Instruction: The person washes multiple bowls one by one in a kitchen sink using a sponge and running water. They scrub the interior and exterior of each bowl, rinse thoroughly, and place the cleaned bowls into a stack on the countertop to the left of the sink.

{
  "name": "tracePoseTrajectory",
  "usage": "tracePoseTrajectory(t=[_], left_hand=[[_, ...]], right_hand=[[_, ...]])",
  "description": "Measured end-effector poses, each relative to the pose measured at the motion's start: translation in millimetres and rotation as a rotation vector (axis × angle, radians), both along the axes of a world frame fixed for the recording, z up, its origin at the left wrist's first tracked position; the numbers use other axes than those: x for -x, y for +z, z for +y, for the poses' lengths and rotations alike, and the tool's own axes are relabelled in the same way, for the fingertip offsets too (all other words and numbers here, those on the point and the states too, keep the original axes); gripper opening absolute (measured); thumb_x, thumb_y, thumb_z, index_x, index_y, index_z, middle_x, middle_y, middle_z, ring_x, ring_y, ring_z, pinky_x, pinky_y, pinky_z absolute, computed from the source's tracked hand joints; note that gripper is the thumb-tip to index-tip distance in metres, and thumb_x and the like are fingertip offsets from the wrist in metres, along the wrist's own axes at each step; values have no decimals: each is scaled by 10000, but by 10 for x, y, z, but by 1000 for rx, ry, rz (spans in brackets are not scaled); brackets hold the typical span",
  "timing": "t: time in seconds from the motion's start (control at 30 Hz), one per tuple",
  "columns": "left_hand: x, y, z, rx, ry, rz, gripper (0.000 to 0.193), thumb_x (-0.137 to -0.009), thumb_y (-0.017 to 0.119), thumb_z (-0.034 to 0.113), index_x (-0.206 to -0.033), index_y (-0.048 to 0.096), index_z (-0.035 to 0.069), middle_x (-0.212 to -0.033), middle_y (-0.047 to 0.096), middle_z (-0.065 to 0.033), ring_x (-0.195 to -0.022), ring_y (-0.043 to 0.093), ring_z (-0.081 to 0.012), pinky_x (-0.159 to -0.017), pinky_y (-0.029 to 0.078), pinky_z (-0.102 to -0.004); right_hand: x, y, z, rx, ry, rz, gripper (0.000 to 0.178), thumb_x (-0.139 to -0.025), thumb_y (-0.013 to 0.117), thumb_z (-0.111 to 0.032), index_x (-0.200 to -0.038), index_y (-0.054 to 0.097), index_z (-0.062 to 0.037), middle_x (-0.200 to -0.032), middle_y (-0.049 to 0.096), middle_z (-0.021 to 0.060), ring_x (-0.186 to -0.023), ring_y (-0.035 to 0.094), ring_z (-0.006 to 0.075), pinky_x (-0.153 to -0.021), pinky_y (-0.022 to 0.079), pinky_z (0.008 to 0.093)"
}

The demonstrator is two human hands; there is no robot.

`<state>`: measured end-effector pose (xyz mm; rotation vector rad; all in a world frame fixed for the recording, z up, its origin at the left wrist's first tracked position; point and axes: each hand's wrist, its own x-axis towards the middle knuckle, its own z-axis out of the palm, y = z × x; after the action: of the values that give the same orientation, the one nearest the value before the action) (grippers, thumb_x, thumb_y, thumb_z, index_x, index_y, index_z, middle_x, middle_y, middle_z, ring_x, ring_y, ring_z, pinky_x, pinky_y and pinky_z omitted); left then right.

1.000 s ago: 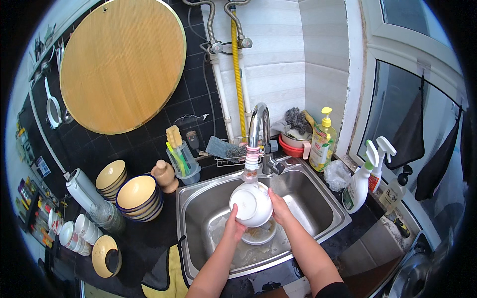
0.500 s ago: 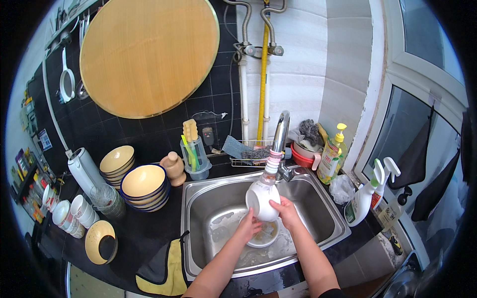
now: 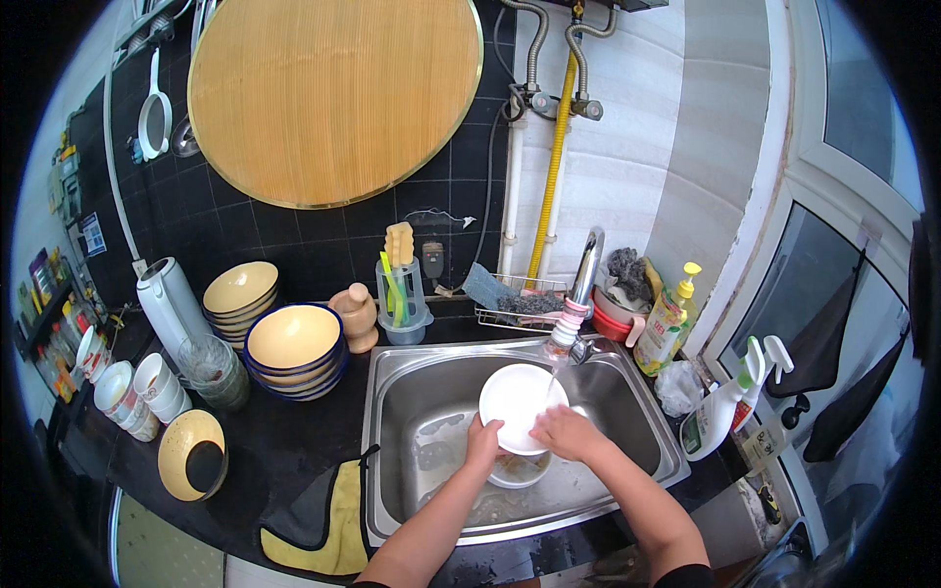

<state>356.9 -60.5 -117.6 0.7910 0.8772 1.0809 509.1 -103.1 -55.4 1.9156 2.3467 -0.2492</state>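
Observation:
My left hand is closed on the rim of a white bowl, its thumb lying inside the edge. The bowl is tilted so that its inside faces up under the running faucet. My right hand reaches over the near right rim, with its fingers against the inner surface. Motion blurs those fingertips, and whether they grip anything cannot be made out. Below the held bowl, a second bowl with some liquid in it rests on the bottom of the steel sink, partly covered.
Left of the sink stand stacked cream bowls, a wooden mortar, a utensil holder and white cups. A yellow-black cloth lies by the sink edge. Dish soap and spray bottles line the right side.
The bowl has turned from its side to show its inside, and water now runs into it. My right hand has shifted from the outer wall to over the rim. The view has swung slightly.

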Motion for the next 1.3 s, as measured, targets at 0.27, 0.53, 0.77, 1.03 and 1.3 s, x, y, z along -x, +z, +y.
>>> tracePoseTrajectory(t=[0.27,0.53,0.77,1.03,1.3], left_hand=[[3,-41,31,37,19,-16,467,-816,507,271,-1181,378,9,-1082,500,-159,-927,543,-265,-648,504,-381],[-101,-360,132,-141,52,69,427,-782,504,112,-1176,388,-6,-1080,513,-163,-994,502,-246,-845,389,-323],[-64,-392,161,-249,20,122,516,-695,444,-15,-1199,335,-31,-1061,504,-176,-965,526,-296,-802,456,-395],[111,-305,133,315,-353,-273,522,-709,438,140,-1181,315,-45,-1048,483,-238,-911,532,-398,-746,481,-489],[36,73,-20,216,-234,124,535,-727,450,216,-1182,325,-35,-989,497,-219,-797,576,-322,-521,537,-383]], right_hand=[[200,-386,239,65,271,320,542,-878,281,-402,-1338,193,-129,-1401,123,102,-1286,120,288,-1027,100,446],[65,-354,142,-491,-101,-35,746,-788,424,-487,-1303,209,7,-1391,120,142,-1291,109,252,-1027,96,440],[-169,-506,109,-571,-536,1032,594,-692,629,-149,-1207,377,6,-987,555,169,-864,557,241,-758,435,323],[-193,-350,29,-413,-630,1495,316,-724,548,-137,-996,574,22,-636,569,37,-449,499,103,-412,398,226],[-412,-691,52,-146,-752,1270,334,-698,553,-155,-980,546,24,-645,571,81,-454,534,132,-351,397,245]])
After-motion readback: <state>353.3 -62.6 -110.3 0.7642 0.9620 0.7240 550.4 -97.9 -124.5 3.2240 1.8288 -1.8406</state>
